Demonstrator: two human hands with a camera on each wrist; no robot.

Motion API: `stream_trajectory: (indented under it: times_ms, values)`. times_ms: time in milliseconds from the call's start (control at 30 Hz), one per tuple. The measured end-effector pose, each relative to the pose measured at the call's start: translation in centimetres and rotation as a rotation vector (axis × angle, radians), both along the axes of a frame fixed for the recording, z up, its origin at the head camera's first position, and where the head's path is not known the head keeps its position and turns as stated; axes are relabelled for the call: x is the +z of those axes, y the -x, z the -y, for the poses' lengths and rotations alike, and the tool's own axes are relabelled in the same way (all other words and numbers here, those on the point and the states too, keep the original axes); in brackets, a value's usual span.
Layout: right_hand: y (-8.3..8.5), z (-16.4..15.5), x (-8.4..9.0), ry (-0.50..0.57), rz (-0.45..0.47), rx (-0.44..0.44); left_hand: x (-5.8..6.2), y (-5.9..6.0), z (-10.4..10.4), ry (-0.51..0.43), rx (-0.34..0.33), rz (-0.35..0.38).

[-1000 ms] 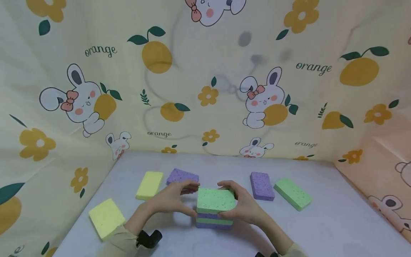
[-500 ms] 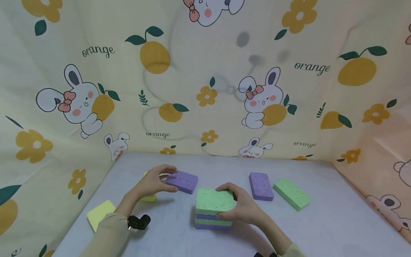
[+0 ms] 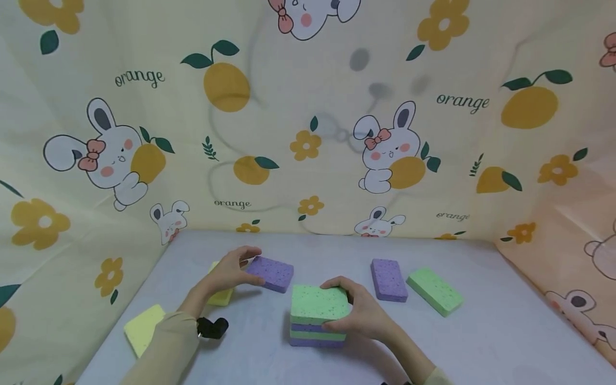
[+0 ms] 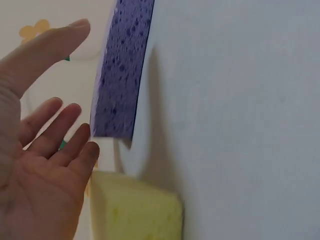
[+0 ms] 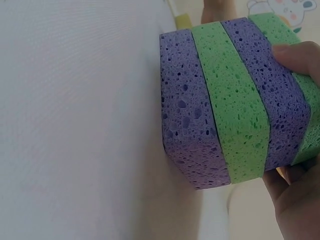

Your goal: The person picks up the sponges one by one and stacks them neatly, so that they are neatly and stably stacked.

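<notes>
Purple rectangular sponge (image 3: 271,272) lies flat on desk (image 3: 481,337), long axis slanting right, at spread left hand's (image 3: 231,270) fingertips; right hand (image 3: 358,310) grips four-layer purple-and-green sponge stack (image 3: 317,315), farther off.

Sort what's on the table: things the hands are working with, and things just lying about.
In hand:
sponge stack, held by the right hand
purple sponge at the left hand

Lying about:
two yellow sponges
second purple sponge
green sponge
</notes>
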State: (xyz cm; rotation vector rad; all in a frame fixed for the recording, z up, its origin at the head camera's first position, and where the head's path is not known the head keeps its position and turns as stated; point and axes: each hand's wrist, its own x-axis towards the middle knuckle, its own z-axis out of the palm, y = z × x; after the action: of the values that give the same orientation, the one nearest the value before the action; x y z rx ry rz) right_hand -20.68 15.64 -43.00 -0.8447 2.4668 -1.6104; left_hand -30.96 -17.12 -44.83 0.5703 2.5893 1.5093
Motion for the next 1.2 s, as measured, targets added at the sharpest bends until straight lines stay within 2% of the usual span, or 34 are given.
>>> stream_trajectory:
  times_ms: [167, 333, 400, 500, 533, 700, 767, 933, 1200]
  values:
    - [-0.6, 0.4, 1.1, -0.018, 0.001, -0.01, -0.5, 0.1, -0.2, 0.022, -0.01, 0.021]
    - [-1.3, 0.7, 2.3, 0.005, 0.01, 0.01, -0.5, -0.2, -0.3, 0.045, 0.004, 0.049]
    - [-1.3, 0.7, 2.2, 0.004, 0.01, 0.01, -0.5, -0.2, -0.4, 0.057, 0.007, 0.07]
    - [-0.7, 0.5, 1.2, 0.006, 0.002, 0.011, -0.5, -0.2, -0.3, 0.063, 0.002, 0.081]
    - [-0.4, 0.4, 0.7, 0.006, -0.001, 0.01, -0.2, -0.4, -0.4, 0.056, -0.001, 0.087]
    - [0.2, 0.1, -0.2, -0.007, -0.007, -0.005, -0.7, 0.3, -0.3, 0.055, -0.04, 0.086]
    - [0.1, 0.0, -0.2, -0.011, -0.003, -0.012, -1.3, 0.8, -0.1, 0.064, -0.063, 0.078]
    - [0.0, -0.1, -0.2, -0.003, 0.015, -0.025, -1.7, 0.9, -0.1, 0.073, -0.089, 0.072]
    - [-1.1, 0.5, 1.7, 0.021, 0.033, -0.014, -1.8, 0.7, 0.0, 0.04, -0.052, 0.084]
